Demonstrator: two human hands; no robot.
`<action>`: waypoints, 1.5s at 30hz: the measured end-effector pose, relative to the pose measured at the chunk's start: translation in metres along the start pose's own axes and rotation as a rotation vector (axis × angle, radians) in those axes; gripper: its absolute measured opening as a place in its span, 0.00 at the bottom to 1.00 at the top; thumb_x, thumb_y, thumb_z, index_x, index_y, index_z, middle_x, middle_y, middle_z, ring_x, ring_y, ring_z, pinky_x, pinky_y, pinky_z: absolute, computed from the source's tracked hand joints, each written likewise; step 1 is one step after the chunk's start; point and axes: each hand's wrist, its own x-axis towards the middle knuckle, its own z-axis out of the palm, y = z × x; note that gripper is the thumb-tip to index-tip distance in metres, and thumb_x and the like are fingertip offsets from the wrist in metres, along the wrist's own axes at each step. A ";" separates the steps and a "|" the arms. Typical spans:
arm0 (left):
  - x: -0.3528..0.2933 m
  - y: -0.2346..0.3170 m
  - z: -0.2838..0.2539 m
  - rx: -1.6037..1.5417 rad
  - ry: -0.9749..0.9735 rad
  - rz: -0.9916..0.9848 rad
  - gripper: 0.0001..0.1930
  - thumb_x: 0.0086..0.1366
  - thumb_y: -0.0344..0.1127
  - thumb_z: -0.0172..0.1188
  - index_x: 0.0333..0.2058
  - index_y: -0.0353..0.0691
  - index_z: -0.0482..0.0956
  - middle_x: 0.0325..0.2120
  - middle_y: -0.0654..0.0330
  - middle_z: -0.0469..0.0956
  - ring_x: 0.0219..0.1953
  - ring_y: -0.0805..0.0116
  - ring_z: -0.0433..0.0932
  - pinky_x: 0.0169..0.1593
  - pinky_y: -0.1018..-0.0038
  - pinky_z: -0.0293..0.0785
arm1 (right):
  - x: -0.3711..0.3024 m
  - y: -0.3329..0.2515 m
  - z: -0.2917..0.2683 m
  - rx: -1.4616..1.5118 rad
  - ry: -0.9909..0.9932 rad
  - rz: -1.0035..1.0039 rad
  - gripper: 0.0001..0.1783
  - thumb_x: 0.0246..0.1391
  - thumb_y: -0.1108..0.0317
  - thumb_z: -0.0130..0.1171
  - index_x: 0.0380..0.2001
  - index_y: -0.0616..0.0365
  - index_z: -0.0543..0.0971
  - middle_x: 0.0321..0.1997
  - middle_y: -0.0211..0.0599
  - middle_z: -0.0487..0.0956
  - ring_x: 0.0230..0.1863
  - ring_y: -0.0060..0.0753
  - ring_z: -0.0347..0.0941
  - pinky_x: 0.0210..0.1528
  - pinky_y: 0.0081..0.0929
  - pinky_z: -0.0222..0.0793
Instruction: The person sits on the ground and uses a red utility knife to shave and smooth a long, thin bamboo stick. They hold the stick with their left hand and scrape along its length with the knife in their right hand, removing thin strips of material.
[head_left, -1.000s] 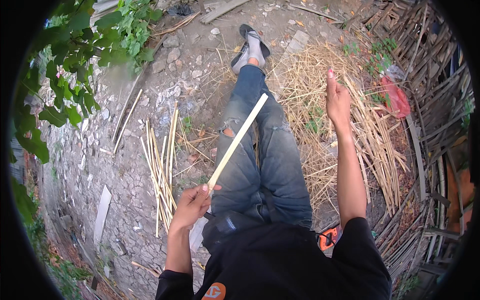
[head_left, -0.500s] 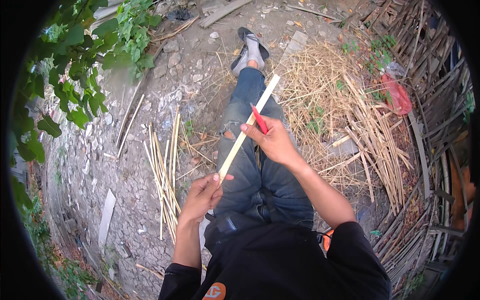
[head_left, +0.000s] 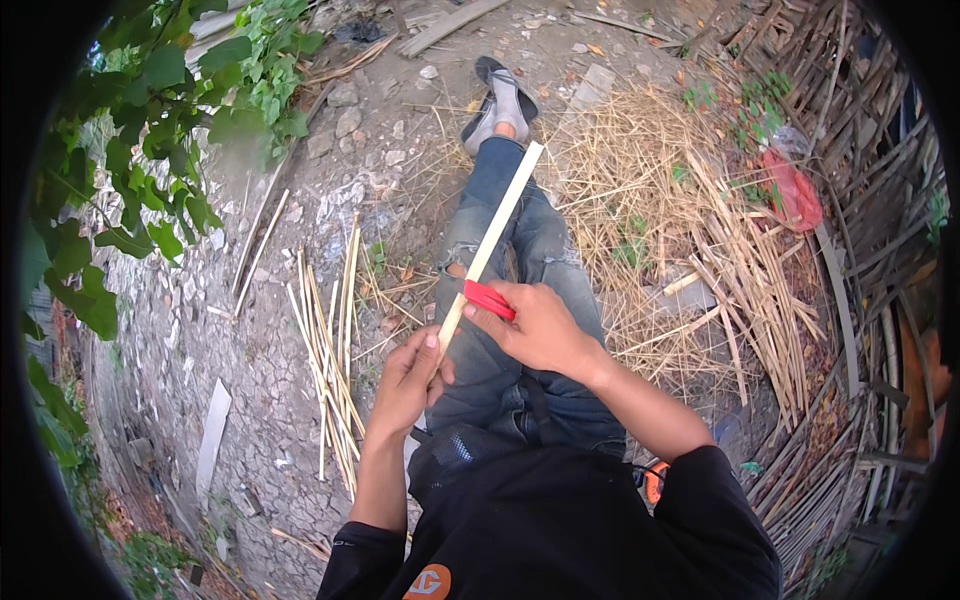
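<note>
A pale flat bamboo strip (head_left: 502, 222) slants up and away over my outstretched legs. My left hand (head_left: 408, 378) pinches its near end between thumb and fingers. My right hand (head_left: 535, 325) is closed around a red-handled knife (head_left: 490, 300), which lies across the strip a little above my left hand. The knife's blade is barely visible where it meets the strip. The strip's far end points toward my shoes (head_left: 497, 105) and is unsupported.
Thin split strips (head_left: 330, 350) lie on the cracked ground at my left. To my right are a heap of shavings (head_left: 630, 180), a pile of longer strips (head_left: 770, 310) and a red plastic bag (head_left: 793, 190). Leafy branches (head_left: 140, 150) hang at the upper left.
My right hand and the knife have moved down along the strip, closer to my left hand. The strip's far end has swung slightly left.
</note>
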 end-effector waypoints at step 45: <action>-0.027 -0.040 -0.004 0.359 0.388 0.210 0.18 0.69 0.33 0.68 0.54 0.30 0.83 0.24 0.66 0.80 0.25 0.82 0.70 0.30 0.78 0.67 | 0.032 0.083 -0.077 -0.175 0.391 0.379 0.33 0.72 0.42 0.50 0.38 0.66 0.83 0.21 0.59 0.79 0.27 0.63 0.80 0.30 0.49 0.72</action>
